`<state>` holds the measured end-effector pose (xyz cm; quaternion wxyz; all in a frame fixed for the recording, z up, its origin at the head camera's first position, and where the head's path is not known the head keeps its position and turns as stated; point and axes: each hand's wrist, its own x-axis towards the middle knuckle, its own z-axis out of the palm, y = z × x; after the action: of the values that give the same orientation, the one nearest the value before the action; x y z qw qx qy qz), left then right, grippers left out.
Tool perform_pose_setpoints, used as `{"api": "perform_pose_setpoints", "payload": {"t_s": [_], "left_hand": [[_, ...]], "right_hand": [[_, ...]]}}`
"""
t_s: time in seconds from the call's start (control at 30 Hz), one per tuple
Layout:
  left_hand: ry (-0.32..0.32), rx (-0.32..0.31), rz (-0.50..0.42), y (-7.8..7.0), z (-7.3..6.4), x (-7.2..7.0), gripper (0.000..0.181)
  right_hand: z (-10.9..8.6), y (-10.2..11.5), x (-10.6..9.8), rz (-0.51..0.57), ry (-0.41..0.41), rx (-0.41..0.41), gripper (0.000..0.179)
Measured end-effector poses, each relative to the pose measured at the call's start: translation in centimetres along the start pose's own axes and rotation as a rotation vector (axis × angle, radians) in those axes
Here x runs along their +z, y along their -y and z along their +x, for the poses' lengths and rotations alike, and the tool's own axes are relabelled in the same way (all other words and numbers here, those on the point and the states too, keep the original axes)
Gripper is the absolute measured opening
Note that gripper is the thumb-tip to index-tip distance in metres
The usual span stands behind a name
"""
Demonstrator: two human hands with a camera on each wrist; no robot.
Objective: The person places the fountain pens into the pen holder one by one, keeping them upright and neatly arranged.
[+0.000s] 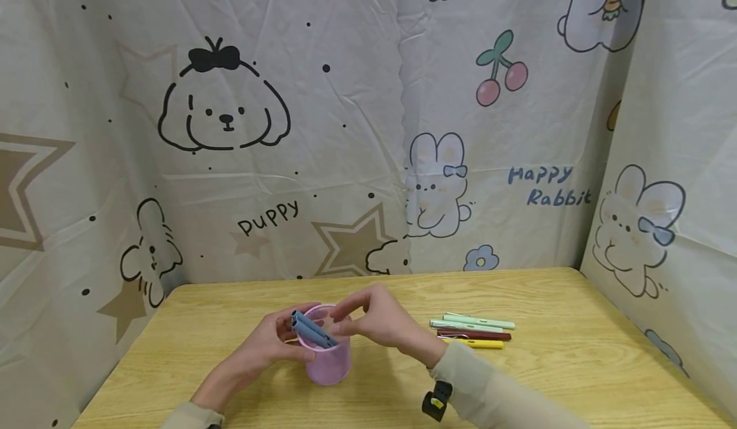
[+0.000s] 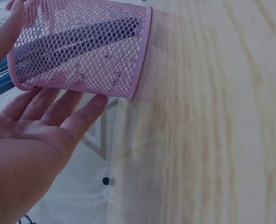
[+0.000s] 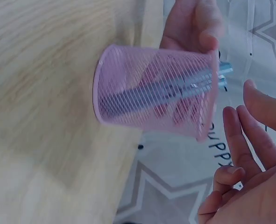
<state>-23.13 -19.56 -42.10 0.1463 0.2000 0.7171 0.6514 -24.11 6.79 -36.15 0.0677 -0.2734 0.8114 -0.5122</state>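
A pink mesh pen holder (image 1: pixel 329 367) stands upright on the table. My left hand (image 1: pixel 266 341) grips its left side near the rim, with the thumb in front and the fingers behind. Two blue pens (image 1: pixel 313 332) lean inside, their ends sticking out over the rim toward the left hand. My right hand (image 1: pixel 382 321) hovers at the rim's right side, thumb and fingers loosely bent and apart. In the right wrist view nothing is between those fingers (image 3: pixel 234 135), and they look clear of the pens. Through the mesh (image 2: pixel 95 56) the pens' lower parts show in the left wrist view.
Right of the pen holder, two light green pens (image 1: pixel 478 321), a dark red pen (image 1: pixel 480 335) and a yellow pen (image 1: pixel 483 344) lie side by side on the wooden table (image 1: pixel 553 378). Printed cloth curtains (image 1: pixel 345 122) enclose the table's back and sides.
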Motion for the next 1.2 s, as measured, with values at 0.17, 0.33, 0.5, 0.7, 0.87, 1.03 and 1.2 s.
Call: {"api": "perform_pose_setpoints", "payload": {"t_s": [0.17,0.33,0.5,0.7,0.87,1.03,1.2], "left_hand": [[0.026,0.041,0.008,0.1,0.2,-0.1,0.081],[0.019,0.051,0.017,0.1,0.2,0.0,0.082],[0.02,0.059,0.016,0.0,0.3,0.0,0.083],[0.009,0.045,0.03,0.1,0.3,0.0,0.083],[0.006,0.042,0.034,0.1,0.3,0.0,0.084],[0.004,0.045,0.031,0.0,0.4,0.0,0.083],[0.005,0.035,0.042,0.0,0.2,0.0,0.083]], "right_hand": [[-1.0,-0.1,-1.8,-0.073,-0.025,-0.025,0.017],[-2.3,-0.7,-3.8,-0.126,-0.041,-0.009,0.013],[-3.8,-1.9,-5.8,-0.165,-0.049,0.011,0.013],[-5.3,-3.9,-7.4,-0.221,-0.036,0.042,0.011],[-6.4,-5.3,-8.7,-0.232,-0.035,0.047,0.013],[-7.4,-6.3,-9.8,-0.233,-0.048,0.057,0.016],[-8.2,-7.5,-11.0,-0.278,-0.049,0.079,0.017]]}}
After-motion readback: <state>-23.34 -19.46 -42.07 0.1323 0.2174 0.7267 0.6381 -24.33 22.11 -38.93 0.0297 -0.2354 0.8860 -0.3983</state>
